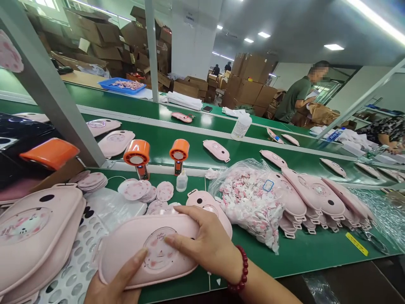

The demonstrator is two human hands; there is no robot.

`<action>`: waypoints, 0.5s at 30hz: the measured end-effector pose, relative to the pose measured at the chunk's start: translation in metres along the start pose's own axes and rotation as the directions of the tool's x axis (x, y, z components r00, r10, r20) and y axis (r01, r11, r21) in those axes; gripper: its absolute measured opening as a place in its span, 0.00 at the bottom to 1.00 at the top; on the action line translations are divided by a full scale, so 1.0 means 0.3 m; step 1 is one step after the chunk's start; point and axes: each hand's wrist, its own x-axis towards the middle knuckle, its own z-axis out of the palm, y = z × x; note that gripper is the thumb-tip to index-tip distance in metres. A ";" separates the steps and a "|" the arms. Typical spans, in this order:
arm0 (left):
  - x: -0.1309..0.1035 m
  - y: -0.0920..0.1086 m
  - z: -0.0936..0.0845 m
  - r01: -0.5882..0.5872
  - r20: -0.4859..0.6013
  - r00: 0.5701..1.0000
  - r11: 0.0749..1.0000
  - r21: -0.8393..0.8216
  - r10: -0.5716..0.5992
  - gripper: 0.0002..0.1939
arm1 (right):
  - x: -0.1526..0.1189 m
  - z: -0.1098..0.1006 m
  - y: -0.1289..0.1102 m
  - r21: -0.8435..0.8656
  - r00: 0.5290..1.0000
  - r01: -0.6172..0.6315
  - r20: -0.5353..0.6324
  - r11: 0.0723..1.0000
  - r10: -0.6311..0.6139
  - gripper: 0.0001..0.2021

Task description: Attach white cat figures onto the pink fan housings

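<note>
Nearest the camera, both hands press on a pink case (148,251) lying flat at the front edge of the green table (300,253), partly over a perforated white tray (74,274). The left hand (115,283) has its thumb laid on the round printed disc (158,253) in the case's middle; its other fingers are hidden, so I cannot tell their state. The right hand (205,240) lies flat on top, fingers together, forefinger on the disc's edge. Pressing evenly from the centre outward, with the case kept from sliding, looks the sound way to seat the disc. The case's long axis runs left to right, face upward. Just beyond lie loose discs (139,190), a bag of small parts (253,202) and two orange handheld devices (137,157).
</note>
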 end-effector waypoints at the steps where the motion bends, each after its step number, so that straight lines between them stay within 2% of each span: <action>1: -0.013 0.030 0.026 0.068 0.018 0.998 0.996 -0.060 -0.067 0.23 | -0.003 0.009 0.004 0.053 0.999 -0.050 0.019 0.997 0.049 0.26; 3: -0.035 0.079 0.069 0.166 0.021 0.986 0.968 -0.188 -0.165 0.32 | -0.010 0.030 0.009 0.119 0.995 -0.102 0.018 0.988 0.100 0.24; 6: -0.047 0.118 0.104 0.184 -0.032 0.980 0.958 -0.220 -0.195 0.39 | -0.022 0.056 0.005 0.170 0.991 -0.132 0.006 0.977 0.133 0.23; 9: -0.035 0.124 0.108 0.186 -0.093 0.974 0.963 -0.193 -0.206 0.41 | -0.023 0.060 -0.002 0.177 0.990 -0.143 0.015 0.974 0.143 0.24; 11: -0.019 0.126 0.102 0.189 -0.089 0.974 0.963 -0.193 -0.209 0.41 | -0.003 0.044 0.003 0.161 0.991 -0.135 0.037 0.978 0.130 0.26; 15: 0.016 0.146 0.086 0.240 -0.138 0.953 0.951 -0.195 -0.269 0.38 | 0.110 -0.009 0.073 0.024 0.987 -0.158 -0.017 0.987 0.159 0.34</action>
